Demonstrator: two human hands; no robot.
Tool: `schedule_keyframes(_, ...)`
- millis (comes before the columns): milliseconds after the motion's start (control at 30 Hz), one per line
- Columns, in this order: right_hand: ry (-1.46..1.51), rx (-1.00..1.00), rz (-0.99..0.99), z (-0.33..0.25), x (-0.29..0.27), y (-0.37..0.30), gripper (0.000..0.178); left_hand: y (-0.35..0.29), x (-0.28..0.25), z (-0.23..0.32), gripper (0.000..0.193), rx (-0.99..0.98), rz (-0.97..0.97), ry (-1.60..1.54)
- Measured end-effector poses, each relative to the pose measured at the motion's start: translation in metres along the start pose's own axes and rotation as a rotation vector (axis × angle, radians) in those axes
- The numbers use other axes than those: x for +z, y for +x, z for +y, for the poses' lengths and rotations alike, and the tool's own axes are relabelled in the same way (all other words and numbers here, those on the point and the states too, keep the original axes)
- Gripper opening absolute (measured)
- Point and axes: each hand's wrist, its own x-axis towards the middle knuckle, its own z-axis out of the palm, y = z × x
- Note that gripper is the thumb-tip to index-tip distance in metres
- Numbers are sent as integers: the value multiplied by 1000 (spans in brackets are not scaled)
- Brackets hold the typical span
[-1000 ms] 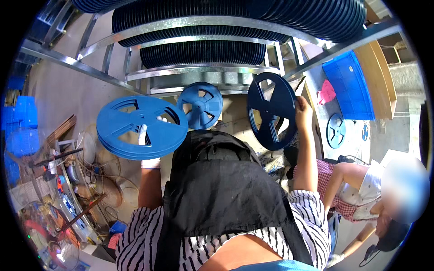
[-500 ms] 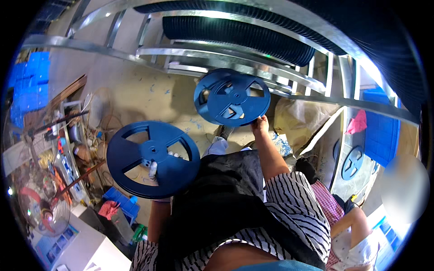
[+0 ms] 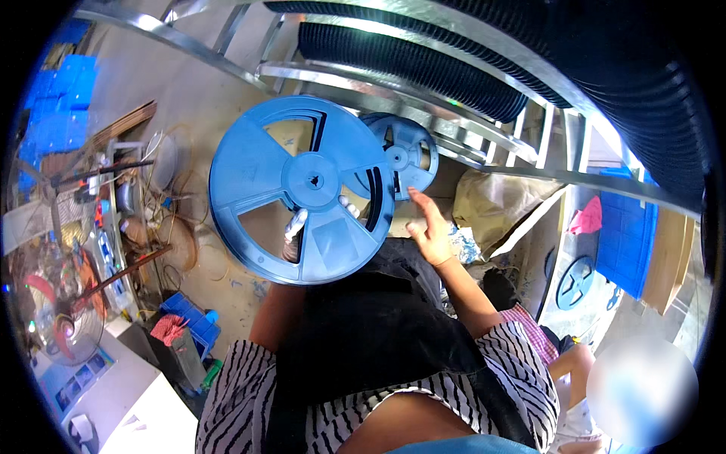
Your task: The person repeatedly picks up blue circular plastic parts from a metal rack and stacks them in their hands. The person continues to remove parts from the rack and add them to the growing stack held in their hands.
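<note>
A large blue plastic reel [image 3: 314,181] with wedge-shaped openings is held up in front of me, its flat face toward me. My left hand [image 3: 295,225], its fingers in white covering, grips it from beneath; fingertips show through the openings, while the palm is hidden. Just right of that reel, my right hand [image 3: 432,233] is bare and open, thumb and fingers apart, holding nothing. Beyond its fingertips a second blue reel [image 3: 398,157] sits by the metal rack, partly covered by the near reel. Whether it rests on something, I cannot tell.
The metal rack [image 3: 423,107] crosses the far side, carrying black ribbed rolls [image 3: 408,72]. A beige sack [image 3: 491,208] lies to the right, near a blue crate [image 3: 626,238] and another reel [image 3: 576,283]. A fan [image 3: 64,321] stands left; another person's arm [image 3: 578,374] is at lower right.
My left hand has brought its reel up and to the right, closer to me. My right hand has let go of the far reel and drawn back slightly, opening its fingers.
</note>
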Motion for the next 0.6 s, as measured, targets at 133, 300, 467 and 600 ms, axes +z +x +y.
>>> schedule_keyframes(133,-541,-379,-377,-79,-32,10,70,5,30,-2,75,-40,-53,12)
schedule_keyframes(300,-645,-624,-353,-115,-49,4,48,2,43,3,75,-85,-117,31)
schedule_keyframes(467,-540,-595,-129,-152,-80,-10,48,-8,28,10,75,-87,-128,53)
schedule_keyframes(600,288,-135,411,-157,-131,-33,54,-25,6,18,75,-64,-72,64)
